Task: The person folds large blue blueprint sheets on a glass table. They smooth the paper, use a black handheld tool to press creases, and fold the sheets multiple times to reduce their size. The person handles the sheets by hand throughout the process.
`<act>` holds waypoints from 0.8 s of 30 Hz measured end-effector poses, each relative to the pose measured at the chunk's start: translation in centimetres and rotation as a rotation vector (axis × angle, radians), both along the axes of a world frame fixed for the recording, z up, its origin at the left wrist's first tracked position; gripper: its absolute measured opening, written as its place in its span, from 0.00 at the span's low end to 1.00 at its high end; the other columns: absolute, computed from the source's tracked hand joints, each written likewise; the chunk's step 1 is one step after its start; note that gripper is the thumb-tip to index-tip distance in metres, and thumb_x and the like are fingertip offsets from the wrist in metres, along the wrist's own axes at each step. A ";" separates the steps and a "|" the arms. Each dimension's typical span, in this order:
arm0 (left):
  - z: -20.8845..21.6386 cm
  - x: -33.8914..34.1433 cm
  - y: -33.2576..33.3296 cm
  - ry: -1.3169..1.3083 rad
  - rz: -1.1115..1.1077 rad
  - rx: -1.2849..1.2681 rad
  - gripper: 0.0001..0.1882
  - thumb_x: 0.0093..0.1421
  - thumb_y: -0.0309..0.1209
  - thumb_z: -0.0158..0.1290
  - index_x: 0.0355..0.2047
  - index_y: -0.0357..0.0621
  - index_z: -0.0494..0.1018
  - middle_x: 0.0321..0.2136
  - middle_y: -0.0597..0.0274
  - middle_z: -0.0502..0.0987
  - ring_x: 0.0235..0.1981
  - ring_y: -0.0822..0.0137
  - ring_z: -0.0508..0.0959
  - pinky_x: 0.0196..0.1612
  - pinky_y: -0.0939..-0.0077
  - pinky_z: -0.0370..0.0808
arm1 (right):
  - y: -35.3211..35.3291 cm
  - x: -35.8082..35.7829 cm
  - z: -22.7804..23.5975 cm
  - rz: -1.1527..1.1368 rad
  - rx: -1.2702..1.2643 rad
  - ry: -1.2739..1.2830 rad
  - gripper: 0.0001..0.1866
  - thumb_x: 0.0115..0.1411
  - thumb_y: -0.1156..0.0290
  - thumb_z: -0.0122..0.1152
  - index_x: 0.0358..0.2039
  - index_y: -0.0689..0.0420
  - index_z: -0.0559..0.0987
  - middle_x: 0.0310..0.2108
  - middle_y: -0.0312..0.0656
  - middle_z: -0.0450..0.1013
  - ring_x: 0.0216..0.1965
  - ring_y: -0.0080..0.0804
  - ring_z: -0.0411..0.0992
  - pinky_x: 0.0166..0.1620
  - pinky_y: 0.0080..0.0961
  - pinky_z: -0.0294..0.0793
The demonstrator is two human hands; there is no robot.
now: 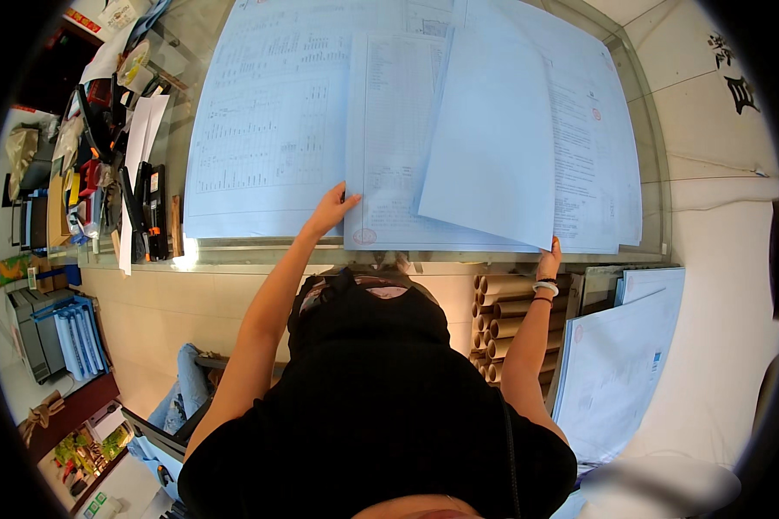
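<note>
Large light-blue printed drawing sheets lie on a glass-topped table in front of me. My left hand [329, 210] pinches the left edge of the middle drawing sheet [385, 186], its thumb on top of the paper. On that sheet slants a blank blue sheet [493, 130], whether folded over or separate I cannot tell. My right hand [551, 259], with bands at the wrist, closes on the paper at the blank sheet's lower right corner; its fingertips are partly hidden. Another printed sheet [268, 130] lies flat at the left, and one more [593, 147] shows at the right.
Black staplers [153, 212] and mixed tools crowd the table's left side. Brown cardboard tubes [498, 329] are stacked under the front edge, by my right forearm. More blue sheets [614, 372] lean at the right, next to the white wall [709, 259]. A grey machine [35, 333] stands far left.
</note>
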State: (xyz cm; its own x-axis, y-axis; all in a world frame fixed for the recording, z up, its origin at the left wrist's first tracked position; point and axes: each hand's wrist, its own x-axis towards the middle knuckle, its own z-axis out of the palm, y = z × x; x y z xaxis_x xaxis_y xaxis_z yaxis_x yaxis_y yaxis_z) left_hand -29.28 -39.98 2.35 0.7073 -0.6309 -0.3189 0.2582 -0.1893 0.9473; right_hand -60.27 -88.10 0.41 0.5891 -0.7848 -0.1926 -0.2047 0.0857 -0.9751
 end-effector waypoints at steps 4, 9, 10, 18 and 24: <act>0.4 -1.0 -0.9 -0.111 0.120 -0.002 0.23 0.64 0.30 0.49 0.57 0.36 0.61 0.46 0.55 0.73 0.46 0.67 0.72 0.50 0.72 0.71 | -0.6 -0.5 -0.5 0.009 -0.010 -0.009 0.10 0.62 0.82 0.49 0.40 0.57 0.75 0.41 0.32 0.71 0.45 0.26 0.65 0.56 0.25 0.59; -0.2 -1.3 -2.6 -0.160 0.387 0.078 0.31 0.63 0.25 0.47 0.64 0.37 0.50 0.50 0.51 0.70 0.49 0.59 0.72 0.54 0.67 0.67 | 1.7 1.3 1.2 -0.069 -0.088 0.022 0.08 0.58 0.84 0.49 0.36 0.58 0.73 0.31 0.29 0.64 0.33 0.21 0.57 0.41 0.18 0.61; -0.5 -0.8 -3.2 -0.244 0.426 0.133 0.32 0.62 0.24 0.46 0.65 0.37 0.48 0.51 0.50 0.70 0.49 0.57 0.72 0.55 0.66 0.67 | 1.9 1.5 1.5 -0.096 -0.100 0.022 0.08 0.58 0.84 0.49 0.35 0.58 0.73 0.31 0.28 0.64 0.33 0.20 0.56 0.40 0.18 0.61; -0.3 -0.9 -6.1 -0.450 0.402 0.557 0.32 0.63 0.24 0.42 0.66 0.38 0.45 0.55 0.40 0.64 0.50 0.43 0.70 0.52 0.56 0.68 | 1.3 0.8 0.9 -0.036 -0.112 0.016 0.09 0.57 0.85 0.49 0.35 0.57 0.73 0.33 0.28 0.65 0.33 0.19 0.58 0.39 0.17 0.61; -0.6 -1.1 -6.1 -0.532 0.455 0.536 0.31 0.62 0.24 0.41 0.66 0.39 0.48 0.55 0.40 0.64 0.51 0.44 0.70 0.51 0.56 0.69 | 1.7 0.7 0.7 -0.028 -0.095 0.035 0.15 0.56 0.86 0.48 0.42 0.58 0.75 0.38 0.31 0.70 0.39 0.22 0.64 0.45 0.19 0.65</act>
